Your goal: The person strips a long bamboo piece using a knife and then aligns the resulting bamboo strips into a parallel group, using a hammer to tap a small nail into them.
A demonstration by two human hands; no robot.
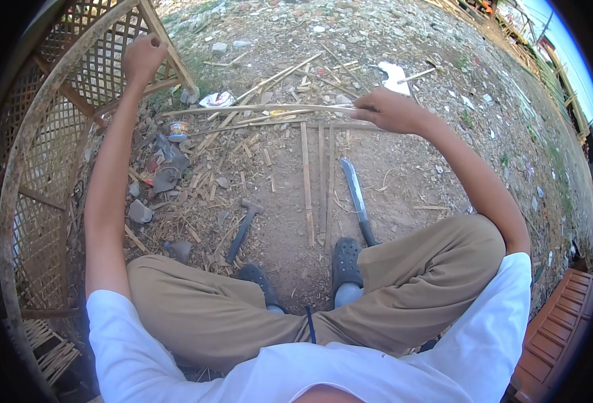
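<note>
My right hand [391, 111] reaches forward, its fingers closed on the right end of a long thin bamboo strip [263, 108]. The strip runs left, roughly level, above the littered ground. Raised at the far left, my left hand [143, 59] is curled into a fist beside the upright of a wooden lattice panel [169, 50]; whatever it may hold is hidden. Between my feet and the strip lie several narrow wooden slats [307, 181], pointing away from me. A machete [354, 191] with a dark handle rests right of them, and a hammer [244, 228] lies to their left.
Stones, wood offcuts and rubbish cover the ground, with a small tin can [178, 131] at the left. A white sheet-like scrap [394, 77] lies beyond my right hand. A reddish-brown slatted object [557, 336] stands at the lower right. My shoes [347, 262] are close to the machete.
</note>
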